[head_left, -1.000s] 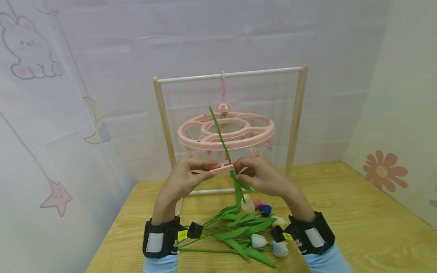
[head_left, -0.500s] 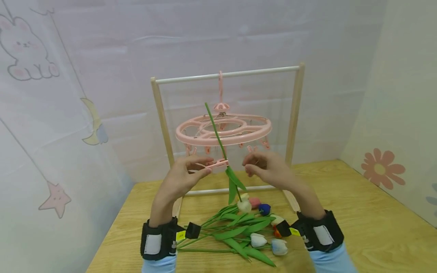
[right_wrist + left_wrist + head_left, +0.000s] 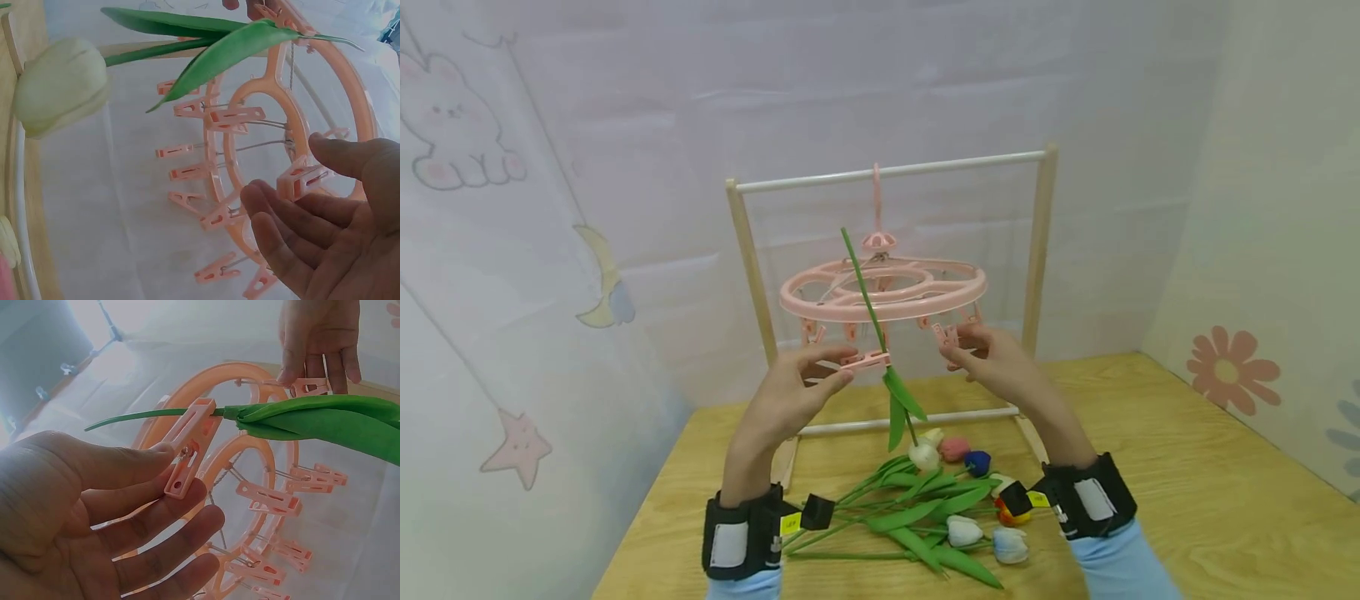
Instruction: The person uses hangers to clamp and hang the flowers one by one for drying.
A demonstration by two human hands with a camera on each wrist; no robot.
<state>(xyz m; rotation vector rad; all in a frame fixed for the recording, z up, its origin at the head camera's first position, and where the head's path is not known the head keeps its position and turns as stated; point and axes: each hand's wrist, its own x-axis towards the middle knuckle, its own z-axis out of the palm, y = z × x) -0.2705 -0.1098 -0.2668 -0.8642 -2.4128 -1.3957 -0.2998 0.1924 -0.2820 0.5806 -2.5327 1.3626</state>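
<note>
My left hand [image 3: 790, 392] pinches a pink clothespin [image 3: 190, 447] between thumb and fingertips. That peg is clamped across the green stem of a white tulip [image 3: 61, 86], which slants with its blossom down and its bare stem end up. Its green leaves [image 3: 312, 415] spread just below the peg. My right hand [image 3: 1003, 362] is around another pink peg [image 3: 303, 180] at the front right of the round hanger; this peg lies between the raised thumb and the loosely bent fingers. Above both hands is the round pink clip hanger [image 3: 883, 312].
The hanger hooks onto a white rail [image 3: 805, 181] on a wooden-legged stand [image 3: 1041, 242]. Several tulips lie on the wooden table [image 3: 1120, 467], including a blue one [image 3: 977, 463], a pink one [image 3: 955, 450] and a red-yellow one [image 3: 1011, 512]. Several more pegs [image 3: 269, 497] dangle from the rings.
My right hand has left the tulip's stem and leaves and moved right to another hanging clothespin. My left hand still pinches the peg on the tulip stem.
</note>
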